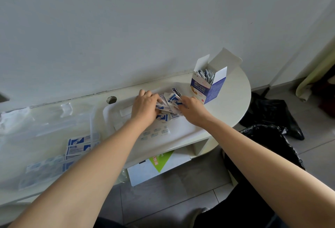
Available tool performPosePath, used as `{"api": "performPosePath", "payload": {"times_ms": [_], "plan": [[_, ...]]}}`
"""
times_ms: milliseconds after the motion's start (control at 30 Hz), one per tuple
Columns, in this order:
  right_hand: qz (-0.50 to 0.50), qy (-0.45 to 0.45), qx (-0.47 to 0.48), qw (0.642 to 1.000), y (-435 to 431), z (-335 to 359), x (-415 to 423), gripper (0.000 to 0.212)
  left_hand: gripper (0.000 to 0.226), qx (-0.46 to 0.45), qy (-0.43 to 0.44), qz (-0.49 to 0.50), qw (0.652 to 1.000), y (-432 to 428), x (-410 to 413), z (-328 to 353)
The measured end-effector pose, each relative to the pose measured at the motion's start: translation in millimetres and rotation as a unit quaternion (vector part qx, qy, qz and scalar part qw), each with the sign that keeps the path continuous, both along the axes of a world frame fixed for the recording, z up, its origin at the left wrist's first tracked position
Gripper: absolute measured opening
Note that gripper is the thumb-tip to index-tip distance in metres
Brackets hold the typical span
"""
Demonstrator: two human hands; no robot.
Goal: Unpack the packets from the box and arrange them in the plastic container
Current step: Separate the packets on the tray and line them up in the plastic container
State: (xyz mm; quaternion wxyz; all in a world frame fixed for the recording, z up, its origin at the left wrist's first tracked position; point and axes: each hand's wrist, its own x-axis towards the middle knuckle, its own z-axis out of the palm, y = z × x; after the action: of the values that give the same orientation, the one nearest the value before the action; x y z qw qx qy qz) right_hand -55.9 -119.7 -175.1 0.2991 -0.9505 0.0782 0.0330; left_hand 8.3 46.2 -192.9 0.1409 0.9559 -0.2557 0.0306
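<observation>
A loose heap of small blue-and-white packets lies on the white table. My left hand grips the heap from its left side and my right hand grips it from the right, fingers curled into the packets. Just behind and to the right stands the open blue-and-white box, flaps up, with several more packets inside. The clear plastic container lies at the left of the table and holds several packets near its front.
A round hole is cut in the tabletop near the wall. A white and green box sits on the shelf below the table. Black plastic bags lie on the tiled floor at the right.
</observation>
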Motion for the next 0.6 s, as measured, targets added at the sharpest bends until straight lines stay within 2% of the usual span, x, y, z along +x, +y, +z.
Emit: {"api": "performPosePath", "payload": {"times_ms": [100,200,267,333,400,500,600], "plan": [[-0.004,-0.009,0.031,0.999,0,-2,2,0.015,0.019,-0.032,-0.026,0.005,0.999,10,-1,3],[0.023,-0.029,0.105,0.994,8,3,2,0.021,0.012,-0.096,-0.063,-0.009,0.993,18,-4,6],[0.043,-0.007,0.152,0.987,17,9,0,0.021,0.008,-0.133,-0.087,-0.022,0.987,20,-6,10],[0.065,0.038,0.210,0.975,23,10,-1,0.016,0.009,-0.159,-0.100,-0.021,0.982,19,-9,15],[0.067,0.051,0.222,0.971,25,9,-1,0.018,0.019,-0.176,-0.084,-0.004,0.981,17,-10,19],[0.029,0.016,0.200,0.979,19,7,-2,0.022,0.047,-0.127,-0.003,0.020,0.992,20,-7,14],[-0.010,-0.025,0.204,0.979,9,6,-6,0.008,0.039,-0.022,0.037,0.013,0.999,25,-6,0]]}}
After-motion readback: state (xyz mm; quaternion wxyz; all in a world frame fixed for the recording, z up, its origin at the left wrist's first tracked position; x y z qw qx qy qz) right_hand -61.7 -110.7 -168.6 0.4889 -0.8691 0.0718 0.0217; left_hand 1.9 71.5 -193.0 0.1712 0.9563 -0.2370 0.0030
